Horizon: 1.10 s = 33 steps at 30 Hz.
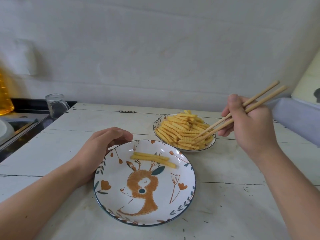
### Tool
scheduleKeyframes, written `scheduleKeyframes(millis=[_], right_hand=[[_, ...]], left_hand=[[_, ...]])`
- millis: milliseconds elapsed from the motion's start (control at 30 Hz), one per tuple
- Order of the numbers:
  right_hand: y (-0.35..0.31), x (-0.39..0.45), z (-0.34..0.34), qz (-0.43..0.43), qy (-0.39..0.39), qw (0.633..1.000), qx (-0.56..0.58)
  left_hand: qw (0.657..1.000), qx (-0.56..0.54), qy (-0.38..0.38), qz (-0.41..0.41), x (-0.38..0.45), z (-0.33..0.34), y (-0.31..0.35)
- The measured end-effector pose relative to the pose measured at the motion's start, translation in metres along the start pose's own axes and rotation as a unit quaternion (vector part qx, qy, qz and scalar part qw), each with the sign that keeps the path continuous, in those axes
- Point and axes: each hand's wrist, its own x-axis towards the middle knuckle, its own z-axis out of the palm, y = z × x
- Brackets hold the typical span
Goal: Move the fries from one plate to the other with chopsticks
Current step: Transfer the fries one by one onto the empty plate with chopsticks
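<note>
A heap of crinkle-cut fries (180, 129) fills the far plate (156, 122) at the right of the table. My right hand (249, 125) grips a pair of wooden chopsticks (259, 99), and their tips reach down into the near right side of the heap. The near plate (181, 196), painted with an orange deer, holds two fries (152, 157) lying side by side near its far edge. My left hand (102, 148) rests against this plate's far left rim, fingers curved around the edge.
The plates stand on a worn white wooden table (69, 153). A clear glass jar (56, 105) stands at the table's far left corner, beside a dark counter. A pale lilac tray edge (297, 116) lies at the far right. A white wall rises behind.
</note>
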Motion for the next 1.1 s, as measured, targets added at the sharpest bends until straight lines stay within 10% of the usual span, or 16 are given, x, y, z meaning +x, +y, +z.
scheduleKeyframes(millis=[900, 1100], right_hand=[[0.014, 0.010, -0.008, 0.025, 0.035, 0.999, 0.027], [-0.024, -0.002, 0.004, 0.060, 0.016, 0.974, 0.216]], left_hand=[[1.000, -0.004, 0.002, -0.003, 0.000, 0.001, 0.001], [1.000, -0.001, -0.001, 0.000, -0.001, 0.001, 0.003]])
